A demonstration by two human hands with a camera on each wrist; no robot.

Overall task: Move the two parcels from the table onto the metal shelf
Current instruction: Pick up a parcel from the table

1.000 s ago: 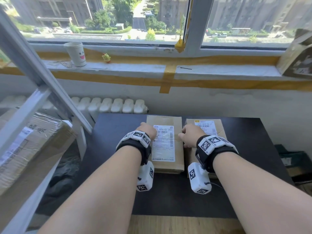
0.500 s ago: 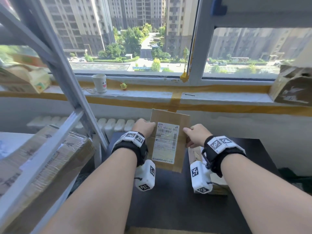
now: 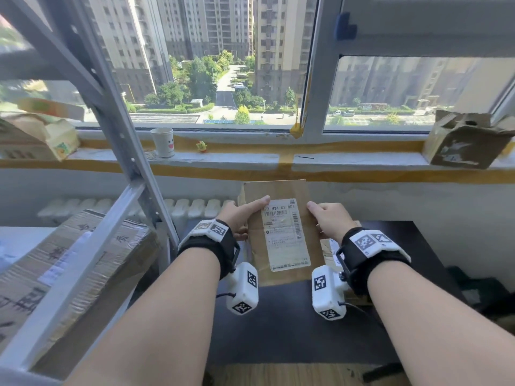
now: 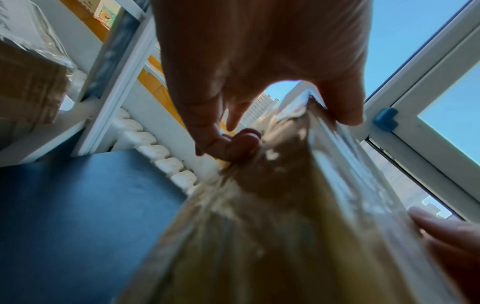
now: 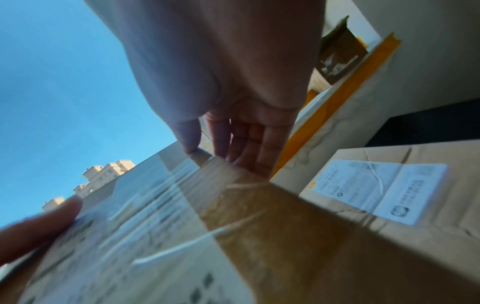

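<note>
Nearest, both forearms reach out over the dark table [image 3: 278, 330]. The left hand [image 3: 239, 218] and right hand [image 3: 328, 218] hold the first parcel [image 3: 281, 190] between them, lifted clear of the table and tipped up so its shipping label [image 3: 285, 235] faces the person. On each side the thumb lies across the front face while the fingers [image 4: 228, 144] curl round behind the edge, so both sets of fingers are clamped on the cardboard.

Just behind the right wrist, the second parcel [image 5: 405, 185] lies flat on the table, label up, untouched.

To the left stands the metal shelf [image 3: 83, 260], its slanting upright [image 3: 119, 129] rising close beside the raised parcel, and a large taped carton [image 3: 55, 274] already fills much of the tier at table height.

Further back are the windowsill, a paper cup [image 3: 163, 142] and a torn box [image 3: 462, 140].

The risk, as I judge it, is the swing leftward: a corner could catch that upright, or the parcel could land half on the carton and slide off. The grip is only at the side edges, so a knock might twist it loose.
</note>
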